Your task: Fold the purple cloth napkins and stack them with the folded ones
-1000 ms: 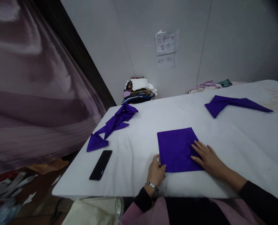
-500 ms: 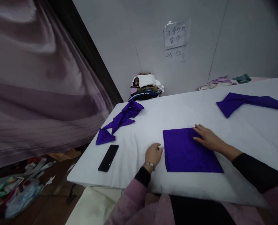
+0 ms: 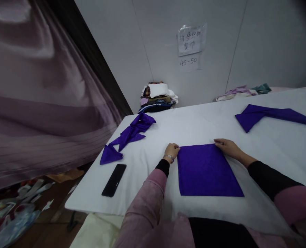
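Observation:
A purple cloth napkin (image 3: 207, 170) lies flat on the white-covered table (image 3: 142, 179), folded into a four-sided shape that widens toward me. My left hand (image 3: 172, 151) is closed at its far left corner, fingertips pinched on the edge. At the far right corner, my right hand (image 3: 227, 147) has thumb and fingers together on the cloth. A crumpled, partly knotted purple cloth (image 3: 133, 132) rests to the left of my left hand. Beyond my right hand lies another purple cloth (image 3: 256, 115), gathered into a long strip.
A black phone (image 3: 114, 180) lies near the table's left edge. Folded fabrics (image 3: 158, 98) are stacked by the wall, with more cloths (image 3: 238, 92) behind the table. A pinkish curtain (image 3: 47, 96) hangs at left. Bags (image 3: 16, 224) sit on the floor; a handwritten sign (image 3: 190, 43) is on the wall.
My left hand has moved forward from beside the napkin's left edge to its far left corner. My right hand has slid off the napkin's surface to its far right corner.

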`<action>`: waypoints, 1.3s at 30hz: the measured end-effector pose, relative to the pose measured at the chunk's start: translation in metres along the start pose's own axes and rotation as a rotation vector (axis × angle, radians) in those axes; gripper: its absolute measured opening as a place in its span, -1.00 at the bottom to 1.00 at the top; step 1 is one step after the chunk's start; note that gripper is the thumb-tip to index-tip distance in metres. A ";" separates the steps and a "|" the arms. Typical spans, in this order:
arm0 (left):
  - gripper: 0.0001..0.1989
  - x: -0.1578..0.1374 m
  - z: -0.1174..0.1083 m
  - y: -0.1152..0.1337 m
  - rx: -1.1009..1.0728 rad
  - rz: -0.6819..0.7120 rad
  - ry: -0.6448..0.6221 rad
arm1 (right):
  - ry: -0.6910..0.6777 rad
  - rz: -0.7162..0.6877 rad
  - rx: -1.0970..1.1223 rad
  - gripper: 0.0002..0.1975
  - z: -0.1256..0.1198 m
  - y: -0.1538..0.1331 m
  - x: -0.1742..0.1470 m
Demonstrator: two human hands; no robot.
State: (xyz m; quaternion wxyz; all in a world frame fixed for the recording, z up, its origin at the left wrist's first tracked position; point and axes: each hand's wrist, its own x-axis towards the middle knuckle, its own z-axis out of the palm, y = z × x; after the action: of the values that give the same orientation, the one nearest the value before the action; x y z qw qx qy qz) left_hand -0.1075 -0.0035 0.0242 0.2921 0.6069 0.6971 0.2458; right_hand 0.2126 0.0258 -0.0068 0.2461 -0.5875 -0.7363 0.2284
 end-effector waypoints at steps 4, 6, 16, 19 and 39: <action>-0.96 0.009 -0.002 -0.002 -0.047 -0.026 -0.027 | -0.013 0.007 -0.024 -0.60 0.002 0.001 0.002; -0.95 0.012 -0.002 -0.003 -0.090 -0.040 -0.038 | -0.001 -0.029 -0.052 -0.62 0.005 0.000 0.001; -0.92 0.012 0.004 -0.002 -0.251 -0.140 -0.049 | 0.048 -0.177 -0.116 -0.66 0.014 0.004 -0.003; -0.82 0.008 0.003 -0.002 -0.277 -0.148 -0.083 | 0.054 -0.171 -0.121 -0.65 0.015 0.005 -0.003; -0.49 -0.017 0.002 -0.009 -0.283 -0.166 -0.080 | 0.079 -0.227 -0.239 -0.59 0.020 0.004 -0.011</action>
State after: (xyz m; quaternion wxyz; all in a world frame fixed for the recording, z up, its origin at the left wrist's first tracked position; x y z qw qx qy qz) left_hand -0.1106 -0.0218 0.0187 0.4218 0.5092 0.6910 0.2921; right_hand 0.2052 0.0149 -0.0262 0.2272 -0.5341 -0.8097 0.0867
